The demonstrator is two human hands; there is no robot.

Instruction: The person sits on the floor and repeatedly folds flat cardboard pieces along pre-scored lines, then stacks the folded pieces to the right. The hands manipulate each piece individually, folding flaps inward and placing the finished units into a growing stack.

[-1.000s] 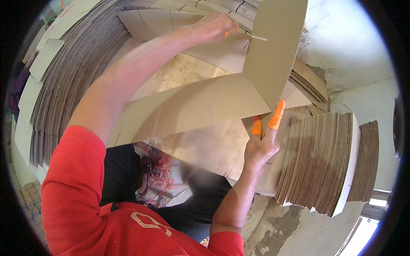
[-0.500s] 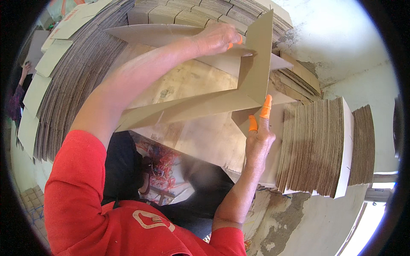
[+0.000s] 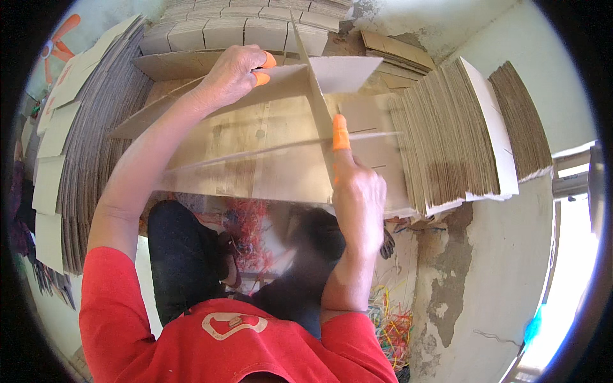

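Several thin brown cardboard strips stand on edge and cross one another over a wooden board point(image 3: 281, 172). My left hand point(image 3: 233, 75), orange covers on thumb and forefinger, pinches the upper edge of a long strip point(image 3: 169, 108) behind the middle. A crosswise strip point(image 3: 314, 89) stands upright, tilted, and meets the long ones. My right hand point(image 3: 361, 191) grips its near end, the orange-tipped forefinger stretched along one side and the thumb mostly hidden on the other. Nearest me, another long strip point(image 3: 249, 155) runs left to right, blurred. Whether the strips' slots are fully joined I cannot tell.
Tall stacks of cardboard stand at the left point(image 3: 96, 147), at the right point(image 3: 447, 137) and along the back point(image 3: 236, 35). A smaller pile point(image 3: 399, 51) lies at the back right, by the wall. Tangled coloured straps point(image 3: 393, 329) lie on the floor.
The view has turned and shifted. My left hand has moved left, away from the crosswise strip. That strip now leans left, and my right hand has closed on its near end.
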